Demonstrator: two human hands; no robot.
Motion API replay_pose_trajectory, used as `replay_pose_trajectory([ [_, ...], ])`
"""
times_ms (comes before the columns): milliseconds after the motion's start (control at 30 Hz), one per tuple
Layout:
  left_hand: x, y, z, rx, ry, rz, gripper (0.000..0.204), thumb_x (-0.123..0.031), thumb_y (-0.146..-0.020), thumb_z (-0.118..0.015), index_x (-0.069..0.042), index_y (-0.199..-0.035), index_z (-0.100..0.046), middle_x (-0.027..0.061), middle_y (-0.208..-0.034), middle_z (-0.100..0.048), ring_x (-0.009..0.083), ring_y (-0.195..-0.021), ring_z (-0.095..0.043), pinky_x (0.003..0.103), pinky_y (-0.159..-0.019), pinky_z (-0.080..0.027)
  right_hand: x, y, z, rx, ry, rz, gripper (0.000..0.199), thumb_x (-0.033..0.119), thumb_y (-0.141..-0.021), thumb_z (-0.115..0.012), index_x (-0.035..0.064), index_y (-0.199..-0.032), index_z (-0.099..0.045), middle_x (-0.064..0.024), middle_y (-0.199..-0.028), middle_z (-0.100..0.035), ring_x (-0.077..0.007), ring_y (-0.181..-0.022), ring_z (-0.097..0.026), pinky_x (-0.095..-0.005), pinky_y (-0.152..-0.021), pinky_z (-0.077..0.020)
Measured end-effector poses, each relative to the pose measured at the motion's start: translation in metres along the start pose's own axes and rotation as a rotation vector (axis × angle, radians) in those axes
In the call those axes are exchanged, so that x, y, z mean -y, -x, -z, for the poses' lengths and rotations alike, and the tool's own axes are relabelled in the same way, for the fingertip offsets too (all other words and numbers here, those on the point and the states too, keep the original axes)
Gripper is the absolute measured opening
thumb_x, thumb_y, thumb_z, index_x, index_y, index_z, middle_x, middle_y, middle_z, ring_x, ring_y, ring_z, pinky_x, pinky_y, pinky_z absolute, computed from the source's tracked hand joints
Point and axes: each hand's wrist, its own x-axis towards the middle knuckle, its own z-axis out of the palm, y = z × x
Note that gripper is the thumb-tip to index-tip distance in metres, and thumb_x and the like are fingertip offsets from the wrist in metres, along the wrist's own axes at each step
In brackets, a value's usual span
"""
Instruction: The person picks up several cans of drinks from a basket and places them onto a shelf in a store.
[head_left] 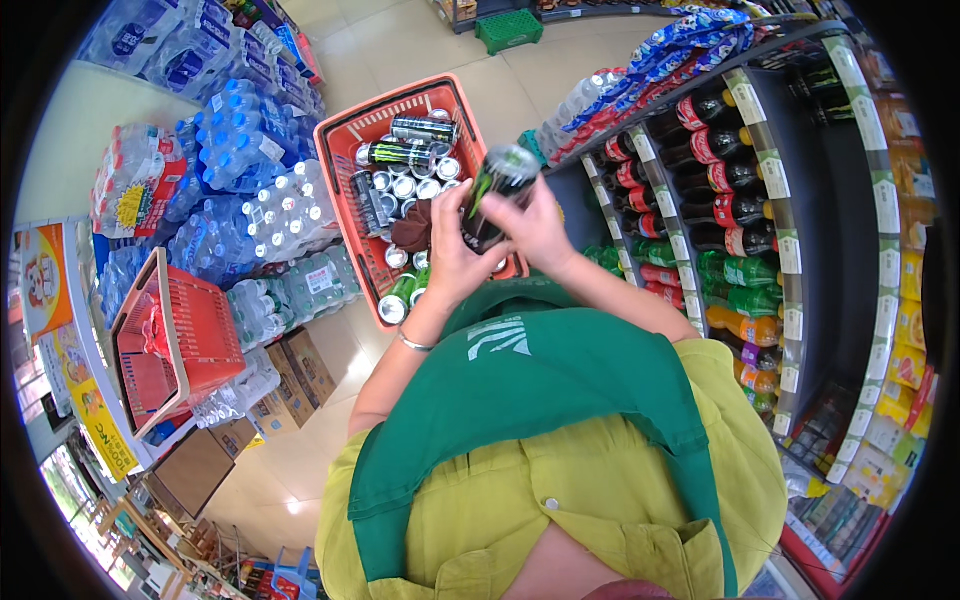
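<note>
Above a red plastic basket, both my hands are closed round a black drink can with a green mark and a silvery top. My left hand grips its left side, and my right hand wraps the right side with the thumb across the front. Several cans fill the basket, some lying on their sides like a black and green can, others standing with silver tops up. A brown cloth lies over some of them, beside my left hand; whether my fingers touch it I cannot tell.
A dark shelf rack with bottles lying on their sides stands at my right. To the left are shrink-wrapped water packs, a second red basket and cardboard boxes. A green crate sits on the far floor.
</note>
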Motion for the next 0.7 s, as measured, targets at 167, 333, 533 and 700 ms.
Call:
replay_pose_trajectory([
  [167,-0.02,0.008,-0.002,0.041,0.483,0.166,0.088,-0.02,-0.057,-0.086,-0.003,-0.129,-0.038,0.0105,-0.117,-0.038,0.0207,-0.105,-0.045,0.033,-0.088,-0.044,0.024,-0.013,0.019,-0.098,-0.58,-0.288,0.044,0.04,-0.092,-0.049,0.0004,-0.11,-0.049,-0.016,-0.101,-0.061,-0.0253,-0.09,-0.062,-0.0406,-0.083,-0.051],
  [333,-0.036,-0.012,-0.003,0.018,0.466,0.028,0.078,-0.021,-0.06,-0.085,-0.003,-0.125,-0.044,0.0092,-0.113,-0.038,0.0194,-0.104,-0.048,0.03,-0.082,-0.048,0.035,-0.015,0.023,-0.104,-0.922,-0.426,0.041,0.042,-0.089,-0.054,0.0066,-0.108,-0.052,-0.016,-0.101,-0.06,-0.0291,-0.094,-0.06,-0.0464,-0.086,-0.0494],
  [533,-0.046,-0.018,-0.005,0.038,0.467,0.043,0.069,-0.017,-0.063,-0.083,-0.006,-0.123,-0.051,0.0088,-0.112,-0.04,0.0192,-0.104,-0.049,0.03,-0.081,-0.05,0.029,-0.017,0.035,-0.18,-1.056,-0.51,0.041,0.043,-0.088,-0.053,0.0071,-0.107,-0.054,-0.0181,-0.1,-0.061,-0.032,-0.095,-0.06,-0.051,-0.085,-0.0491],
  [700,-0.049,-0.021,-0.002,0.146,0.498,0.051,0.077,-0.011,-0.067,-0.08,0.0,-0.132,-0.041,0.0074,-0.12,-0.033,0.0181,-0.113,-0.047,0.032,-0.093,-0.046,0.022,-0.02,0.042,-0.229,-1.032,-0.525,0.043,0.044,-0.089,-0.05,0.0055,-0.109,-0.053,-0.0202,-0.1,-0.061,-0.0337,-0.093,-0.062,-0.0537,-0.085,-0.0485],
])
